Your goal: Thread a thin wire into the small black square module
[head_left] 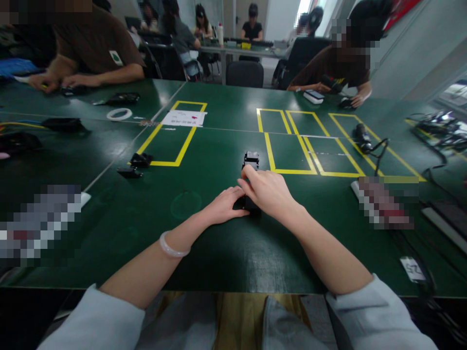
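Observation:
A small black device [250, 160] lies on the green table [204, 253] in front of me, its far end poking out past my fingers. My right hand [268, 192] lies over the near part of it, fingers curled down onto it. My left hand [226, 206] rests beside it on the left, fingers bent and touching the black part's near end. A pale bangle [171, 248] sits on my left wrist.
Yellow tape rectangles [310, 146] mark the table ahead. Two small black parts [136, 165] lie at the left, a white ring [118, 114] and a paper sheet [184, 118] farther back. A black tool with cable [363, 138] lies right. Other people work along the far edge.

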`<state>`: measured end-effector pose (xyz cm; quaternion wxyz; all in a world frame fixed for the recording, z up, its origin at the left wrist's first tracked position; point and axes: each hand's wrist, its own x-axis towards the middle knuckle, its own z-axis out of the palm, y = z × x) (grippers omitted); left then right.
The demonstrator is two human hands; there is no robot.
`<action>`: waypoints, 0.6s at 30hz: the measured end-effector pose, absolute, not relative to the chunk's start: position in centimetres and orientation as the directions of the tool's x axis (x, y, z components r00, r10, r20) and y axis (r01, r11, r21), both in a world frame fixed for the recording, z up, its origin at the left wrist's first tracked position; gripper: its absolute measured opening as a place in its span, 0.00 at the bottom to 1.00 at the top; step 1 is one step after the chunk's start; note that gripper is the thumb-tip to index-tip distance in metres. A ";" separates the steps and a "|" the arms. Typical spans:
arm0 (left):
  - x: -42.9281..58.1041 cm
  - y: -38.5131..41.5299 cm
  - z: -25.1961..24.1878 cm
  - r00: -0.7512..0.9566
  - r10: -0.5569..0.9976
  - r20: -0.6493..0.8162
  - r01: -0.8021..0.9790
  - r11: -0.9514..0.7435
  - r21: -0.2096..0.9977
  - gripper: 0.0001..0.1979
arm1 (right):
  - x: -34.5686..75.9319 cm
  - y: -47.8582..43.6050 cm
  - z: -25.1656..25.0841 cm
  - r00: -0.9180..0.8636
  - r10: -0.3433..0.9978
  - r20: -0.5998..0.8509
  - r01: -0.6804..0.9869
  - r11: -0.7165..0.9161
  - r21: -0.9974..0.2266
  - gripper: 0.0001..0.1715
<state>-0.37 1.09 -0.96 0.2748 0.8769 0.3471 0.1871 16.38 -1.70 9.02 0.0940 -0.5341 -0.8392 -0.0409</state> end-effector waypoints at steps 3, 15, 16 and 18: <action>-0.4 1.1 -0.9 0.688 0.714 0.125 0.511 -0.600 0.616 0.25 | 16.4 -1.5 8.9 -0.403 0.893 0.199 0.911 0.412 -0.002 0.18; -0.4 1.1 -0.9 0.690 0.713 0.125 0.516 -0.605 0.606 0.26 | 16.4 -1.7 9.0 -0.410 0.883 0.227 0.901 0.431 -0.048 0.14; -0.4 1.1 -0.9 0.692 0.712 0.120 0.517 -0.604 0.606 0.25 | 16.4 -1.7 9.0 -0.408 0.886 0.223 0.904 0.425 -0.036 0.14; -0.4 1.1 -0.8 0.692 0.714 0.107 0.523 -0.598 0.608 0.24 | 16.4 -1.5 8.8 -0.402 0.892 0.207 0.911 0.413 -0.013 0.14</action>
